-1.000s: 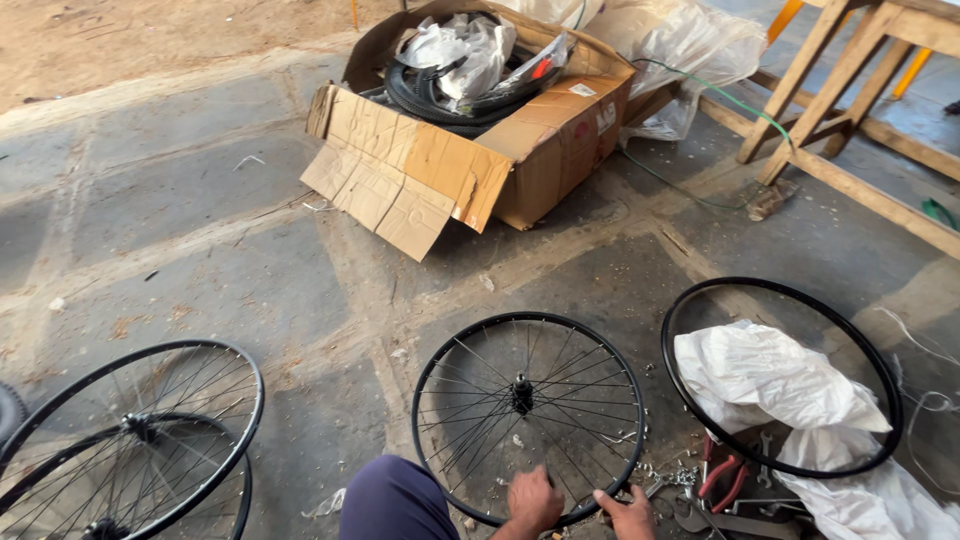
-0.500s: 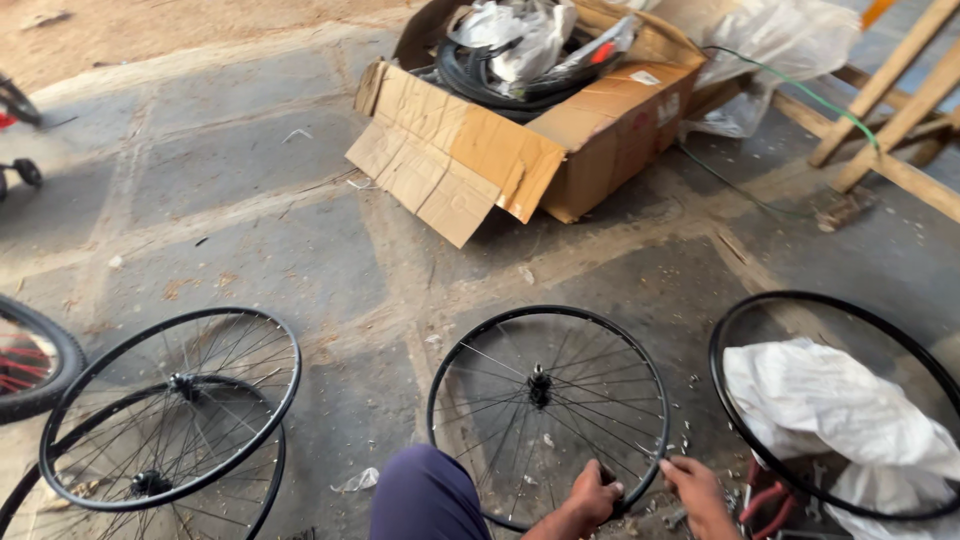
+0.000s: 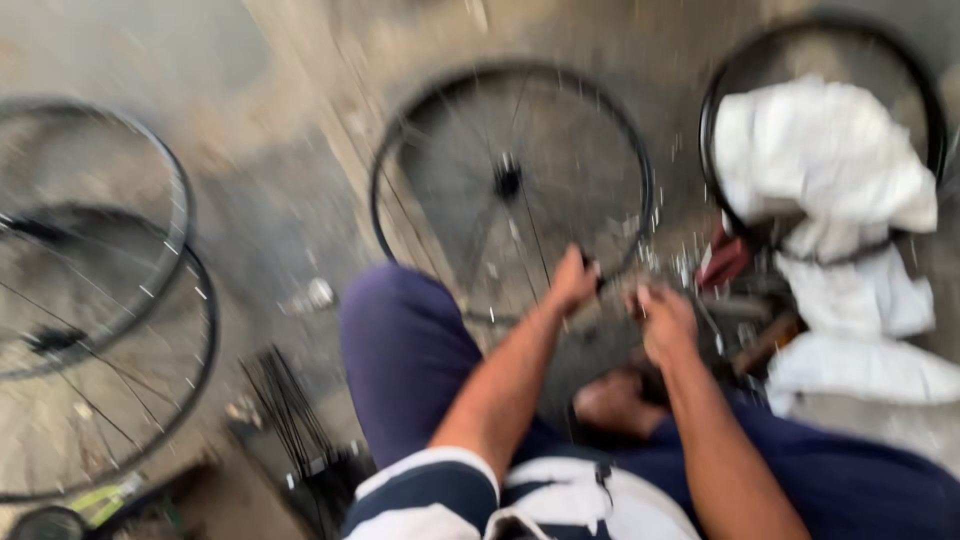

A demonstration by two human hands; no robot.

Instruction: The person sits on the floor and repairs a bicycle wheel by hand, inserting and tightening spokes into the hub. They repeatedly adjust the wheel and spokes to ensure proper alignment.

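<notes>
A blurred view is looking down from a person's head at their own lap and hands, with a stone floor (image 3: 300, 130) beyond. In the upper middle of the frame a black spoked bicycle wheel (image 3: 512, 180) is lying flat on the floor, its hub near its centre. The left hand (image 3: 572, 282) is resting at the wheel's lower right rim, fingers curled closed around the rim or a small dark tool there; the blur is making it hard to say which. The right hand (image 3: 665, 322) is hovering just to the right of it, near the rim, fingers bent inward; whether it is pinching anything cannot be told. Both forearms are reaching up from the bottom of the frame, across knees in dark blue trousers (image 3: 405, 350).

In the upper right a second black rim (image 3: 925, 95) is lying with crumpled white plastic sheeting (image 3: 820, 160) spilling over and below it. Between that rim and the right hand something red (image 3: 722, 262) is sitting among small scattered bits of metal. At the left edge two more spoked wheels (image 3: 110, 300) are lying overlapped. In the lower left, beside the knee, a bundle of thin black spokes (image 3: 285, 405) is lying on the floor.
</notes>
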